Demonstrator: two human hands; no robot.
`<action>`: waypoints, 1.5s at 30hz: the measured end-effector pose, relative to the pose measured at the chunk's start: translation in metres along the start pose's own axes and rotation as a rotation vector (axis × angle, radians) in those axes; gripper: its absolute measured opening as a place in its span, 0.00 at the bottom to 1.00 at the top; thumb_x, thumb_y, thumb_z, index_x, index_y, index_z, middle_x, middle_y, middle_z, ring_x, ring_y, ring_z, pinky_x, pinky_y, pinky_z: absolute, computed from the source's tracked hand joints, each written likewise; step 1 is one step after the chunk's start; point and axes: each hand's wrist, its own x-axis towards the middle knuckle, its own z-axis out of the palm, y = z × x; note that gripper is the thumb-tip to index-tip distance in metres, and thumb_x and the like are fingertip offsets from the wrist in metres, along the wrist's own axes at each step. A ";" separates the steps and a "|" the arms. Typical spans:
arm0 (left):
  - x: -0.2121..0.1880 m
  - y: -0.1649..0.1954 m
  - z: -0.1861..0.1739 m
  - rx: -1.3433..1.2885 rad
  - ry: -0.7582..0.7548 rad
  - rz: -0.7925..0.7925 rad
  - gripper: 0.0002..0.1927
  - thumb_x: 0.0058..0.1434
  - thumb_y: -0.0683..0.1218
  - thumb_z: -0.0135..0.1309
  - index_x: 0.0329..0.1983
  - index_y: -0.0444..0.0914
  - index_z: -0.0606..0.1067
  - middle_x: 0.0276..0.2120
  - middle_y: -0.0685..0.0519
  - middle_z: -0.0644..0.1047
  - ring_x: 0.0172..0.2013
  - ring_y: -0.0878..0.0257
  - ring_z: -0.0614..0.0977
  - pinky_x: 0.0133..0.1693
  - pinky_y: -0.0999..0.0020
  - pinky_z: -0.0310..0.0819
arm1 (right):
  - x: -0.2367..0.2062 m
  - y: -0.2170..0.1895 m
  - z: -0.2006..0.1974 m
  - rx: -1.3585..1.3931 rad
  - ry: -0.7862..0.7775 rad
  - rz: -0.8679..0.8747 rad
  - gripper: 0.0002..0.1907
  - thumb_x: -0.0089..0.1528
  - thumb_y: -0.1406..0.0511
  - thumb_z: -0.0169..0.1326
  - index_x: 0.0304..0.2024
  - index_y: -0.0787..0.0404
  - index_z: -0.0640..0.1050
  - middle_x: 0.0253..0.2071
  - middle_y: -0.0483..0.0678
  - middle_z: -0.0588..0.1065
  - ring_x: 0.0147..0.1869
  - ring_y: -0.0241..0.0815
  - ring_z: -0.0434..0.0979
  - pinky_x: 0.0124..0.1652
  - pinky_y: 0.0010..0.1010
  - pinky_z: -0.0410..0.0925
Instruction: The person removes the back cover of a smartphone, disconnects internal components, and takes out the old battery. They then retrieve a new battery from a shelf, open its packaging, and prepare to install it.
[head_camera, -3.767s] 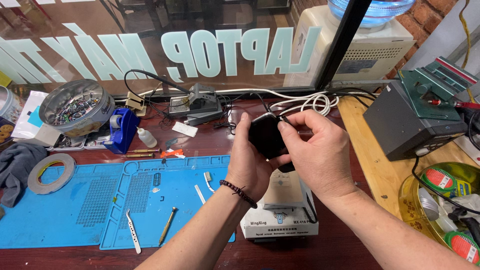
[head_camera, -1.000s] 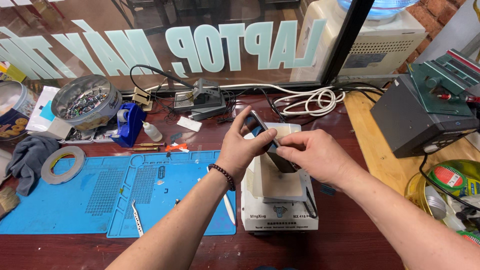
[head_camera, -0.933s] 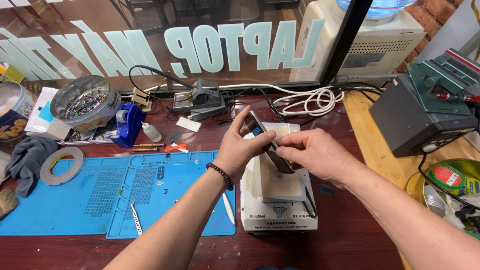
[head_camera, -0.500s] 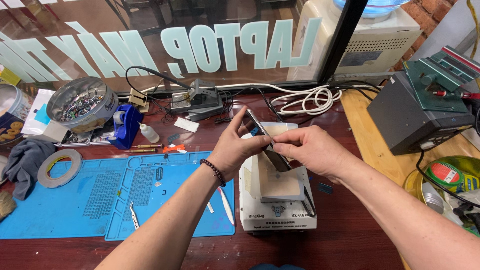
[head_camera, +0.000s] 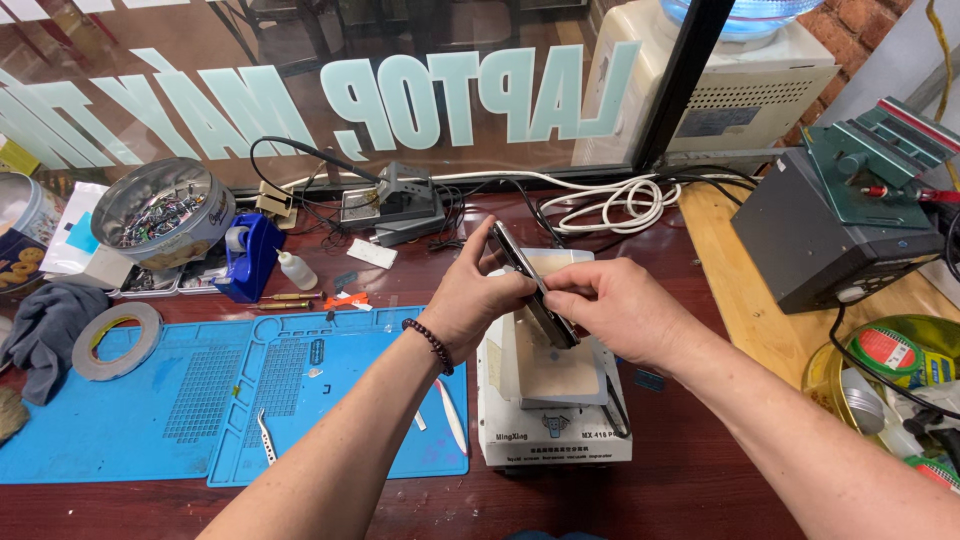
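Holding phone (head_camera: 532, 287) steady as before, left hand (head_camera: 475, 300), right hand (head_camera: 610, 308)

Both forearms are bare to the near edge of the view; no sleeve is visible on either arm. The left hand (head_camera: 470, 300) carries a bracelet (head_camera: 432, 345) of small dark round beads, worn at the wrist as a single strand. The right hand (head_camera: 615, 310) has no bracelet, watch or glove. No rings are visible on the exposed fingers of either hand.
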 end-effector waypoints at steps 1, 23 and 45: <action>0.000 0.000 0.000 0.004 0.009 -0.014 0.58 0.47 0.35 0.59 0.79 0.44 0.43 0.66 0.43 0.65 0.48 0.58 0.80 0.46 0.60 0.81 | -0.001 -0.002 0.000 -0.048 0.005 -0.005 0.15 0.62 0.62 0.57 0.50 0.59 0.84 0.35 0.44 0.85 0.36 0.30 0.80 0.38 0.26 0.74; -0.023 0.009 0.004 -0.569 -0.051 -0.181 0.40 0.66 0.72 0.36 0.66 0.38 0.68 0.56 0.46 0.76 0.55 0.52 0.78 0.59 0.50 0.68 | -0.014 -0.014 -0.012 0.786 -0.075 0.195 0.16 0.64 0.68 0.50 0.52 0.67 0.80 0.43 0.48 0.82 0.40 0.35 0.83 0.40 0.29 0.77; -0.002 0.003 0.002 -0.829 0.163 -0.403 0.34 0.65 0.68 0.48 0.56 0.34 0.66 0.52 0.36 0.70 0.50 0.37 0.77 0.52 0.40 0.72 | -0.048 -0.038 -0.006 -0.102 0.163 -0.396 0.11 0.57 0.67 0.58 0.42 0.60 0.85 0.42 0.45 0.85 0.41 0.32 0.86 0.40 0.25 0.78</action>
